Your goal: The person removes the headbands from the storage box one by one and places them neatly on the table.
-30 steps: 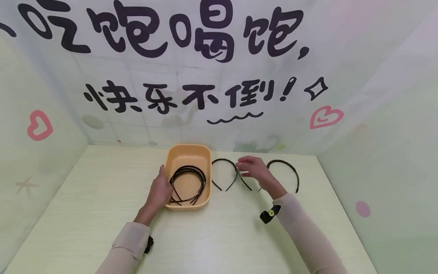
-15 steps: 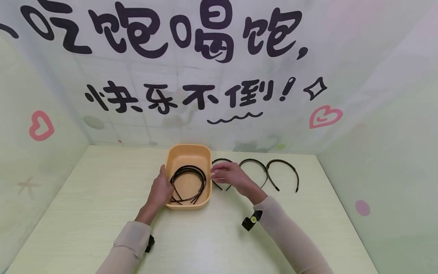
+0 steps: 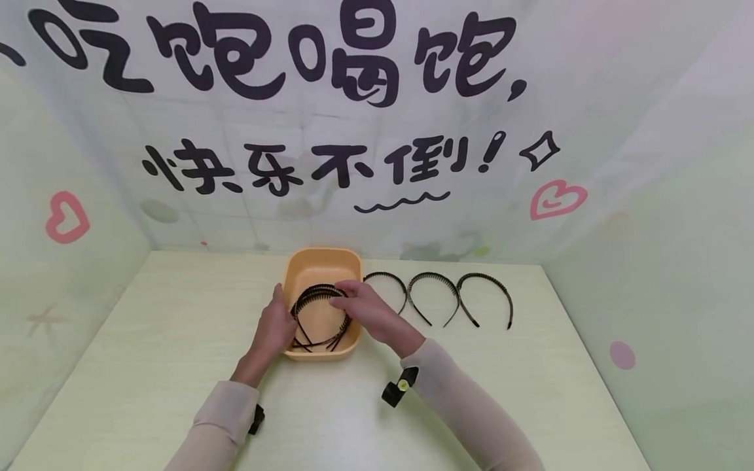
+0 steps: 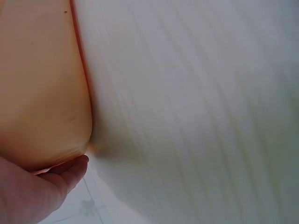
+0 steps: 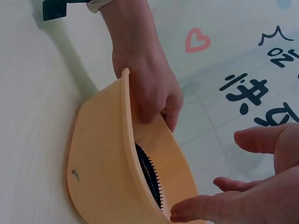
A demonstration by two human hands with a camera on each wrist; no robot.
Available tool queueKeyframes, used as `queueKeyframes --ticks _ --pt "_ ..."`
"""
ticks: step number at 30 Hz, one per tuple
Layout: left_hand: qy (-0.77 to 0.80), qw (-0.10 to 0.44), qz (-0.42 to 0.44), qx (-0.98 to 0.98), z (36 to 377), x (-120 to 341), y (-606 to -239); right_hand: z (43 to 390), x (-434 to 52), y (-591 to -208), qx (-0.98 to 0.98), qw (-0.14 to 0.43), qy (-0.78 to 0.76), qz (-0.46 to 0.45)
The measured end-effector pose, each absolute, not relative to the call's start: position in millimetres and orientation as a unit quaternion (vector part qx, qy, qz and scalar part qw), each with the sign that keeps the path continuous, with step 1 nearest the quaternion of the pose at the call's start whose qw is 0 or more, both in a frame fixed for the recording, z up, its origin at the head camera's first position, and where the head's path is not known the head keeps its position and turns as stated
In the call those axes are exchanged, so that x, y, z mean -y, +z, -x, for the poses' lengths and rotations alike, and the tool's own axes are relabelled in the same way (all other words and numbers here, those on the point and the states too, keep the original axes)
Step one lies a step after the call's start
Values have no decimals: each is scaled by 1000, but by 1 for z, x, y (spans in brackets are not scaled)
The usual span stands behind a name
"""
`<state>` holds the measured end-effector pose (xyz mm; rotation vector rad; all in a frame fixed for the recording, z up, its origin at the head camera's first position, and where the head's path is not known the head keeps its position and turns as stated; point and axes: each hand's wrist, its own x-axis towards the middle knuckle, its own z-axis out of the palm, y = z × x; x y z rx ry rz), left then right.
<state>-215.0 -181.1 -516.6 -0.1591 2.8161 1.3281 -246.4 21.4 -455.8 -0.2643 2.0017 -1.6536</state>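
My left hand [image 3: 273,330] grips the left wall of an orange plastic bin [image 3: 323,265], with its thumb over the rim. Several black toothed headbands [image 3: 318,288] lie overlapping inside the bin. Above the bin's right side is my right hand [image 3: 372,314], partly covering those headbands. The right wrist view shows this hand [image 5: 247,186] with fingers and thumb apart and nothing between them. To the right of the bin, three dark headbands lie in a row on the table: a left one [image 3: 385,275], a middle one [image 3: 434,275] and a right one [image 3: 484,276].
The bin stands on a pale wood-grain table [image 3: 330,412], near the back wall [image 3: 330,226] with its large black lettering. Side walls [image 3: 642,314] rise left and right of the table. A black wrist device [image 3: 400,386] sits at the right cuff.
My right hand has moved left from among the headbands on the table to over the bin. The middle and right headbands now show fully. My left hand has stayed on the bin.
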Motion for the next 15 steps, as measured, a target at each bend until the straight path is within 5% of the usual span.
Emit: queueKeyframes --ticks 15 --pt "421 10 46 -906 216 182 -518 242 -6 -469 -741 266 -614 56"
